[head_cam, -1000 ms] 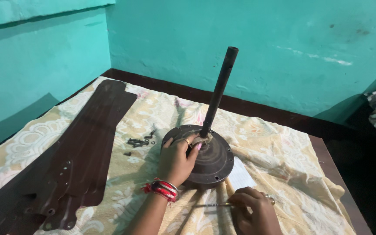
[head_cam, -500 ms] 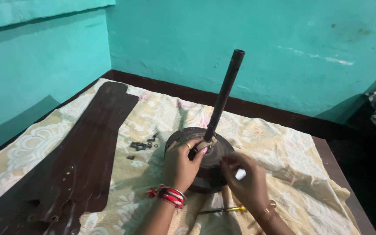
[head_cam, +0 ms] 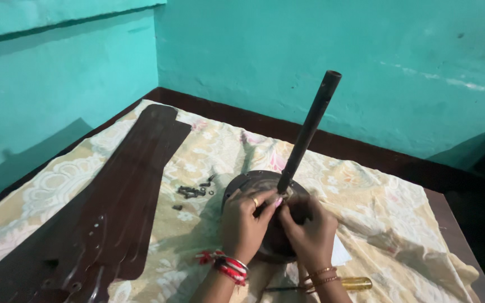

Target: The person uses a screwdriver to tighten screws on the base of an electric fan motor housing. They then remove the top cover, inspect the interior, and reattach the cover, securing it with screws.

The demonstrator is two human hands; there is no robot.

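Dark brown metal, round and domed, the fan motor housing point(head_cam: 242, 188) sits on a patterned cream cloth point(head_cam: 377, 207) spread over a table, with a dark rod point(head_cam: 307, 132) rising from its centre and leaning toward 1 o'clock. Both hands lie on top of the housing, right at the foot of the rod.

Coming up from 6 o'clock, the left hand point(head_cam: 245, 224) covers the housing's near left part. Its fingers are curled, and the thumb and forefinger are brought together at the rod's base, touching the hub there; whether they pinch some small part cannot be told. A ring shows on one finger, and red and white bangles point(head_cam: 225, 265) circle the wrist.

Beside it at 3 o'clock, the right hand point(head_cam: 309, 227) meets the left at the rod's base, fingertips bent inward and pressed against the hub. What it holds, if anything, is hidden under the fingers. Thin bangles ring its wrist too.

At 9 o'clock from the housing, a small heap of dark screws point(head_cam: 193, 191) lies on the cloth. Farther left, long brown fan blades point(head_cam: 124, 202) lie stacked. At 5 o'clock, near the right forearm, rests a screwdriver point(head_cam: 355, 284) with a yellow handle, and a white paper point(head_cam: 341, 252) peeks out beside the right wrist.
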